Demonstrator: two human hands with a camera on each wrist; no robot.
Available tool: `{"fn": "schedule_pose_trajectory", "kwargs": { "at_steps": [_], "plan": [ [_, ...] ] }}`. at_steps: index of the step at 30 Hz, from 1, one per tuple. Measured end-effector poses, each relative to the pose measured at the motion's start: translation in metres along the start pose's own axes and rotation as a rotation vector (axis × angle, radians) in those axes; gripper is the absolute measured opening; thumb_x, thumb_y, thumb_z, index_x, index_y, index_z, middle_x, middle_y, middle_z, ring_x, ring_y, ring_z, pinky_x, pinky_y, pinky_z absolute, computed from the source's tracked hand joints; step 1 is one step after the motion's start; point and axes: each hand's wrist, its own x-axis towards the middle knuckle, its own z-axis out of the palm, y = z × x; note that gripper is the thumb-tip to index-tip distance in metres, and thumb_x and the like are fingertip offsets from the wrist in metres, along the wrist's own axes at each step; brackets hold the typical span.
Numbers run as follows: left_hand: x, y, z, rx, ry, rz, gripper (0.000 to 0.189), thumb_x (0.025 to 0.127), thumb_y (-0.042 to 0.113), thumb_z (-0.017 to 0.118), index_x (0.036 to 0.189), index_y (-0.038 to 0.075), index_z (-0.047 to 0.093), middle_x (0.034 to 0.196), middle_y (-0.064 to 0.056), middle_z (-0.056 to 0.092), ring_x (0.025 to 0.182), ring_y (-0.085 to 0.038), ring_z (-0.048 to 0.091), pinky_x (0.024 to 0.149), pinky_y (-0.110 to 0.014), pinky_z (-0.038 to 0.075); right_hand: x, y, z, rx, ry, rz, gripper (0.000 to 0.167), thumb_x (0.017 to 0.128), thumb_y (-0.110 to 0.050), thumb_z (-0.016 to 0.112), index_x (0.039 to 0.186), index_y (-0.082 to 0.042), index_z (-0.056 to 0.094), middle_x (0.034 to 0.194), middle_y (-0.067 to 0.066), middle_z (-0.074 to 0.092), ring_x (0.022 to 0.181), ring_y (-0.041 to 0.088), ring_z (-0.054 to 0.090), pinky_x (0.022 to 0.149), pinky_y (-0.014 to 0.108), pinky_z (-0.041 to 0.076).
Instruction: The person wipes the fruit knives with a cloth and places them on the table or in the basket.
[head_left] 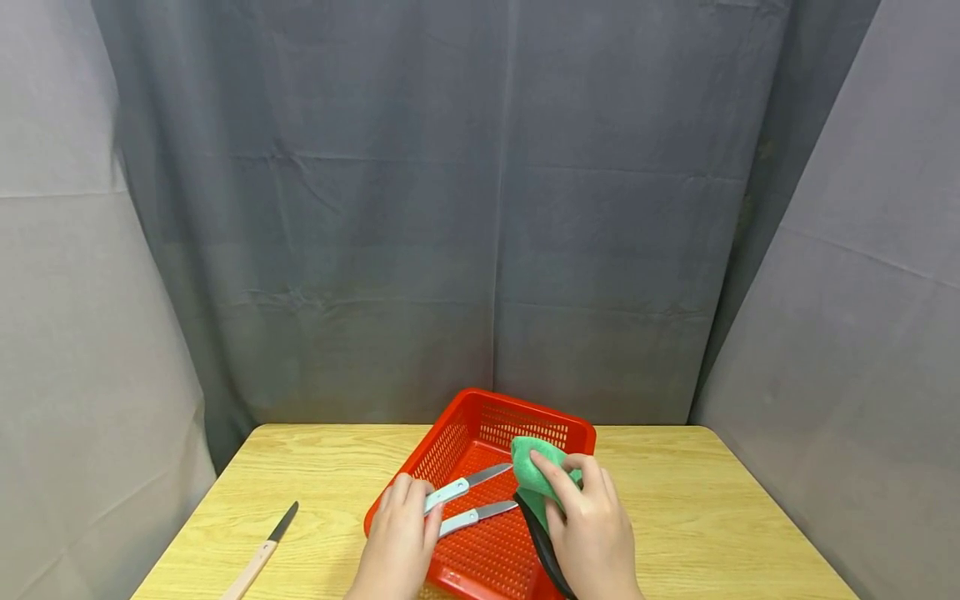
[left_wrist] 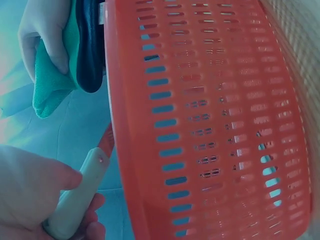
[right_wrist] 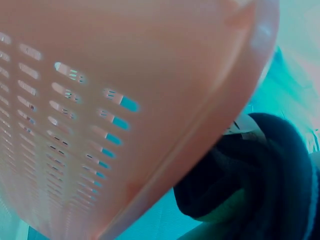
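My left hand (head_left: 397, 529) grips a small knife (head_left: 455, 491) by its pale blue handle, over the left side of a red plastic basket (head_left: 487, 575). The blade points right, toward the cloth. A second pale-blue-handled knife (head_left: 467, 518) shows just below it inside the basket, its handle end hidden by the left hand. My right hand (head_left: 592, 529) pinches a folded green cloth (head_left: 534, 467) with a dark backing (left_wrist: 90, 60), above the basket's right side. In the right wrist view, the dark backing (right_wrist: 240, 170) carries a white tag and hangs beside the basket rim.
A knife with a cream handle (head_left: 253, 567) lies on the wooden table (head_left: 337, 467) left of the basket, its blade pointing away. A grey curtain (head_left: 375, 250) hangs behind the table, with pale cloth panels at both sides.
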Motion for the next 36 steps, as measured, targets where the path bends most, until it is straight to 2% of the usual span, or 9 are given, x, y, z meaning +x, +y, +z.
{"fn": "schedule_pose_trajectory", "kwargs": {
  "at_steps": [5,10,13,19,25,36],
  "plan": [
    [0.005,-0.002,0.002,0.051,-0.063,0.040,0.014,0.094,0.018,0.074,0.097,0.010,0.062,0.090,0.004,0.049,0.082,-0.015,0.048,0.069,-0.032,0.045,0.001,-0.001,-0.001,0.000,-0.009,0.010,0.062,0.067,0.005,0.088,0.121,-0.025,0.076,0.103,0.006,0.059,0.083,0.020,0.057,0.056,0.034,0.053],
    [0.009,-0.005,0.003,0.083,-0.174,0.050,0.016,0.095,0.020,0.074,0.094,0.012,0.059,0.088,0.004,0.047,0.078,-0.014,0.044,0.065,-0.032,0.042,0.000,0.001,-0.001,0.005,-0.006,0.006,0.063,0.067,0.005,0.087,0.121,-0.025,0.076,0.103,0.005,0.058,0.082,0.018,0.056,0.055,0.032,0.050],
    [0.011,-0.008,0.006,0.092,-0.213,0.061,0.018,0.094,0.020,0.074,0.092,0.012,0.059,0.088,0.004,0.047,0.078,-0.015,0.044,0.063,-0.031,0.039,0.001,0.001,-0.001,0.005,-0.006,0.008,0.063,0.067,0.005,0.087,0.121,-0.025,0.076,0.103,0.005,0.058,0.082,0.018,0.055,0.056,0.031,0.050],
    [0.012,-0.012,0.011,0.119,-0.250,0.073,0.020,0.092,0.021,0.075,0.086,0.012,0.058,0.084,0.003,0.046,0.077,-0.017,0.044,0.062,-0.031,0.037,0.001,0.001,0.000,0.002,-0.006,0.012,0.062,0.067,0.005,0.086,0.120,-0.025,0.077,0.103,0.005,0.058,0.081,0.018,0.056,0.057,0.033,0.050],
    [0.013,-0.014,0.016,0.124,-0.320,0.046,0.023,0.093,0.022,0.074,0.081,0.013,0.057,0.083,0.001,0.048,0.078,-0.021,0.049,0.064,-0.036,0.039,0.000,0.002,0.001,0.003,0.001,0.001,0.062,0.066,0.006,0.085,0.120,-0.025,0.077,0.103,0.005,0.059,0.081,0.019,0.056,0.058,0.034,0.051],
    [0.017,-0.017,0.021,0.123,-0.381,0.034,0.023,0.091,0.020,0.073,0.077,0.014,0.055,0.078,0.002,0.048,0.075,-0.022,0.052,0.066,-0.041,0.044,0.000,0.002,0.002,0.009,-0.003,0.000,0.062,0.067,0.006,0.085,0.120,-0.025,0.077,0.103,0.005,0.059,0.083,0.019,0.057,0.061,0.035,0.053]
  ]
}}
